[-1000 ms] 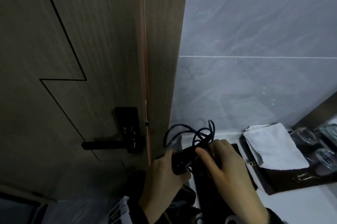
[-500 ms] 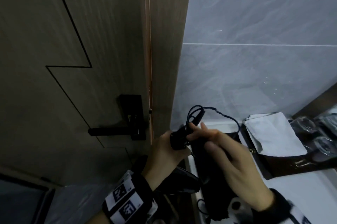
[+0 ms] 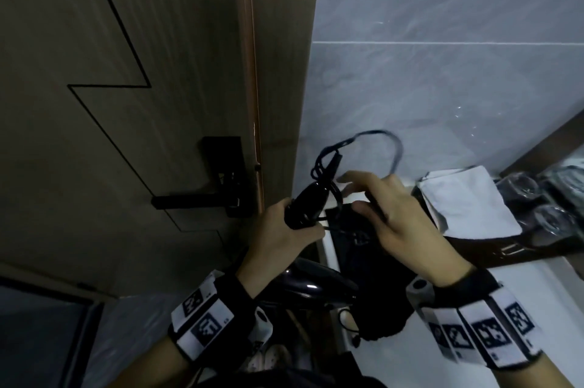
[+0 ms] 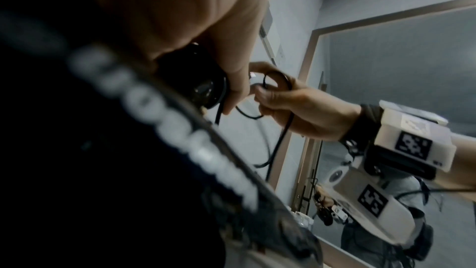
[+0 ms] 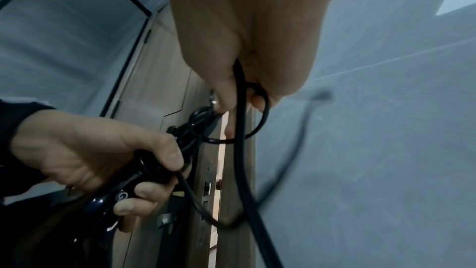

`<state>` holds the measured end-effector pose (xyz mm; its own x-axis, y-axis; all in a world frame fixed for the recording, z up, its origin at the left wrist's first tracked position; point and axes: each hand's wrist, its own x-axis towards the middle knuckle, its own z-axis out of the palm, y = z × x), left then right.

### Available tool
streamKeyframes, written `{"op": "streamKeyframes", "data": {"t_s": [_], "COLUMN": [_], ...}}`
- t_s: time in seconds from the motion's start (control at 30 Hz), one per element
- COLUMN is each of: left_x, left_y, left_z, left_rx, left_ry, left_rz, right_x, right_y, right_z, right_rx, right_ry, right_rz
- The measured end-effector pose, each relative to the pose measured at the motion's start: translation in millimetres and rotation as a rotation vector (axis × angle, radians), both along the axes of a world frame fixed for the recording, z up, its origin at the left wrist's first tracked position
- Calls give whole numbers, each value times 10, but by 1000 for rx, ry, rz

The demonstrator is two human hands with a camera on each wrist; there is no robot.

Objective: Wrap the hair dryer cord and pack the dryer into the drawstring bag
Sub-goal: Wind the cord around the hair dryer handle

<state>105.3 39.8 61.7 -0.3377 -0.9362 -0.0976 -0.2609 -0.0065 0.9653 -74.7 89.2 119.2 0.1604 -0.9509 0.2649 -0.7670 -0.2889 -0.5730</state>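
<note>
Standing at a white counter [image 3: 521, 292] in a grey-tiled room; tile wall [image 3: 442, 87] straight ahead, one horizontal grout line across it. Wood-grain door [image 3: 126, 103] to my left, black lever handle [image 3: 189, 201] on it, door edge ajar.

My left hand [image 3: 281, 239] grips the hair dryer [image 3: 305, 202] by its handle, fingers curled round it; several turns of cord [image 3: 379, 137] already lie around the handle. The dryer's glossy body hangs below my wrist, off the counter's edge. My right hand [image 3: 401, 217] pinches the cord between thumb and fingers, a loose loop arcing up in front of the wall; right wrist view shows the cord running through my fingers.

Black drawstring bag [image 3: 373, 277] lies flat on the counter beneath my right hand, drawstring end toward me. Further right: dark tray [image 3: 474, 248] holding a folded white cloth [image 3: 467, 201] and clear glasses [image 3: 556, 220]. Left wrist view shows a framed mirror [image 4: 412, 68] above the counter.
</note>
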Motion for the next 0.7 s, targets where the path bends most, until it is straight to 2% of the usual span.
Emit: {"op": "streamKeyframes", "data": {"t_s": [0.07, 0.13, 0.23, 0.4, 0.53, 0.63, 0.7], "left_x": [29, 64, 112, 106, 83, 80, 75], "left_y": [-11, -31, -76, -76, -61, -35, -31], "left_z": [31, 51, 68, 160, 208, 195, 157], "left_rx": [14, 26, 53, 46, 103, 128, 131], "left_ry": [3, 20, 61, 92, 116, 139, 133], "left_rz": [17, 67, 106, 80, 34, 2, -1], "right_x": [-24, -45, -109, -230, -352, -364, -360], "right_y": [23, 58, 103, 101, 94, 120, 134], "right_z": [-30, -81, -147, -273, -324, -292, -270], "right_rx": [62, 26, -40, 49, 230, 171, 158], "right_ry": [-30, -11, -79, 66, -49, -44, -133], "right_rz": [-28, -114, -274, -206, -112, -97, -79]}}
